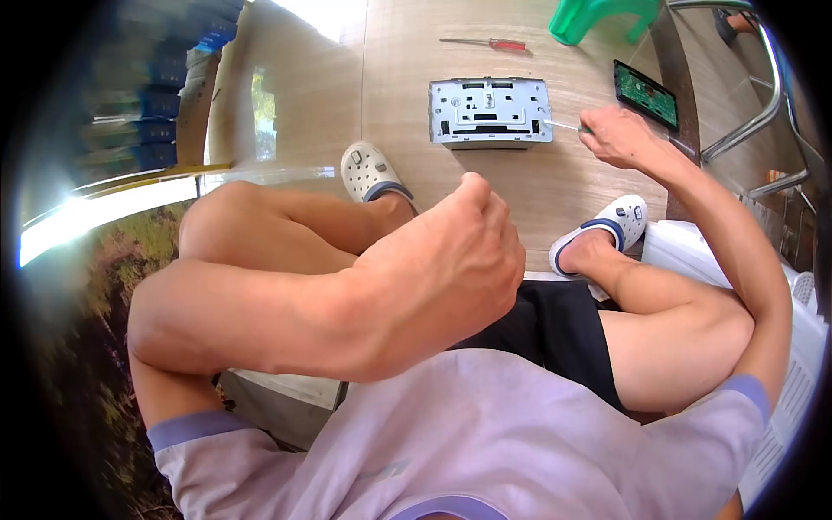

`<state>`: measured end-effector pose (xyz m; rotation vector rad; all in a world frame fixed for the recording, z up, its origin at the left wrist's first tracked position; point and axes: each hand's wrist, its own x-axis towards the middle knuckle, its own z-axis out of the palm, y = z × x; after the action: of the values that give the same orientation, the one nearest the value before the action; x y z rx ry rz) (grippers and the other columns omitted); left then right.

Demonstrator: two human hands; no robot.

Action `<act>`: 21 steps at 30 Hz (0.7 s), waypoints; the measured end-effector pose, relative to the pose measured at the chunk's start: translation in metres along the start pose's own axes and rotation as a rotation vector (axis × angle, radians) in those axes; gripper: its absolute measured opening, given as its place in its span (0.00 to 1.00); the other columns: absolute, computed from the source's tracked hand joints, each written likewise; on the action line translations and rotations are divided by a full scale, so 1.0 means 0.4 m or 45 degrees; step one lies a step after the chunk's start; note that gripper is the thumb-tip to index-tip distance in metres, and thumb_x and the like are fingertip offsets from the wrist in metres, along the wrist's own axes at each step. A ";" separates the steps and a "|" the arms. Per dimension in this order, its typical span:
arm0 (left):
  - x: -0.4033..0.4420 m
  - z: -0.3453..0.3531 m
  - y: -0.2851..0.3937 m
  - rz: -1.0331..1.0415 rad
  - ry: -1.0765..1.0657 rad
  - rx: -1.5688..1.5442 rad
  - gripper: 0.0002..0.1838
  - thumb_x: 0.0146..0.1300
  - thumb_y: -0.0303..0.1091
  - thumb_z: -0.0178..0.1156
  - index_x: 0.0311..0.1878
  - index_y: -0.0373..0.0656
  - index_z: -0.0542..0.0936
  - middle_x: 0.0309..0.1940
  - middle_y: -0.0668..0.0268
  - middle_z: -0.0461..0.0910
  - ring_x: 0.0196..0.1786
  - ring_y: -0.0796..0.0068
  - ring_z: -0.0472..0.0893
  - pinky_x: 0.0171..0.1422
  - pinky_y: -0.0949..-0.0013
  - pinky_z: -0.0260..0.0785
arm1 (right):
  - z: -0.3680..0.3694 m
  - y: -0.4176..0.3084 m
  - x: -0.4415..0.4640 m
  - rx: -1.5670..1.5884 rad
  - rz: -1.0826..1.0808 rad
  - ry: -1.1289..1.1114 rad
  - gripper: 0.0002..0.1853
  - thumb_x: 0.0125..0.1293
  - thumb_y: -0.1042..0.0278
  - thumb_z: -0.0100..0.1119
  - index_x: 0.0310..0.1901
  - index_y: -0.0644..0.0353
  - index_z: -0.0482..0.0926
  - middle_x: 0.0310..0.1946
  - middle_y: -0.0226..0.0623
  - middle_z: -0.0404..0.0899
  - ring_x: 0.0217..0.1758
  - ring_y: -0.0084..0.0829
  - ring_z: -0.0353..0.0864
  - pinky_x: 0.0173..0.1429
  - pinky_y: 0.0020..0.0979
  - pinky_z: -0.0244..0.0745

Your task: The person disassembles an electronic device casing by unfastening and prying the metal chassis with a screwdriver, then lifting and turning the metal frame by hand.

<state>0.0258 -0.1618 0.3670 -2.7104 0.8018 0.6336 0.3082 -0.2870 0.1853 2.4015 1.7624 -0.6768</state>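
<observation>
Left hand (472, 238) is up near the lap with its fingers curled, palm hidden, so can't tell if it's holding anything; right hand (622, 137) grips a green-handled screwdriver (568, 126), tip at the right end of the slotted metal chassis (490, 108), on the floor (403, 104) far of the feet. Chassis looks stiff, moderately heavy, maybe sharp-edged and prone to slide: brace its left side. Black-framed circuit board (646, 94) at far right looks light and fragile, so hold by the rim.

Beyond my white clogs (360, 173) I see a green plastic stool (569, 24) near a tubular metal frame (739, 136).
</observation>
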 end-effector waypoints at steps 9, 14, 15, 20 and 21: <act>0.023 0.000 -0.016 -0.087 0.129 -0.242 0.11 0.57 0.37 0.66 0.40 0.41 0.82 0.35 0.64 0.82 0.45 0.65 0.82 0.52 0.66 0.67 | -0.030 0.038 0.007 0.021 -0.026 -0.097 0.16 0.65 0.61 0.56 0.44 0.66 0.82 0.41 0.63 0.82 0.47 0.61 0.82 0.52 0.53 0.79; 0.007 -0.041 -0.015 -0.159 -0.016 -0.364 0.23 0.62 0.44 0.66 0.56 0.44 0.76 0.41 0.62 0.81 0.55 0.60 0.80 0.64 0.58 0.68 | -0.060 0.056 -0.003 0.021 -0.061 -0.012 0.17 0.68 0.63 0.53 0.46 0.70 0.80 0.43 0.63 0.82 0.48 0.61 0.82 0.52 0.53 0.78; -0.004 -0.071 -0.011 -0.154 -0.060 -0.454 0.23 0.63 0.45 0.66 0.58 0.44 0.76 0.43 0.61 0.82 0.56 0.60 0.80 0.65 0.58 0.67 | -0.064 0.055 -0.012 0.047 -0.073 0.015 0.17 0.69 0.63 0.52 0.46 0.71 0.80 0.43 0.63 0.82 0.48 0.61 0.82 0.52 0.54 0.78; -0.014 -0.064 -0.006 -0.204 -0.166 -0.514 0.27 0.65 0.46 0.66 0.64 0.46 0.76 0.53 0.61 0.83 0.60 0.58 0.79 0.70 0.57 0.65 | -0.062 0.034 -0.035 0.150 -0.018 -0.001 0.14 0.70 0.67 0.49 0.47 0.71 0.76 0.43 0.63 0.82 0.49 0.61 0.82 0.51 0.54 0.77; -0.013 -0.033 -0.021 -0.222 -0.188 -0.441 0.27 0.64 0.46 0.66 0.64 0.46 0.76 0.54 0.60 0.83 0.60 0.58 0.79 0.70 0.56 0.65 | -0.048 0.035 -0.037 0.111 -0.047 -0.023 0.14 0.70 0.67 0.49 0.48 0.70 0.74 0.42 0.63 0.81 0.47 0.61 0.82 0.50 0.54 0.77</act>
<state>0.0313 -0.1570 0.3819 -2.9477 0.4474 0.9975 0.3234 -0.2987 0.2059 2.4156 1.8110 -0.7931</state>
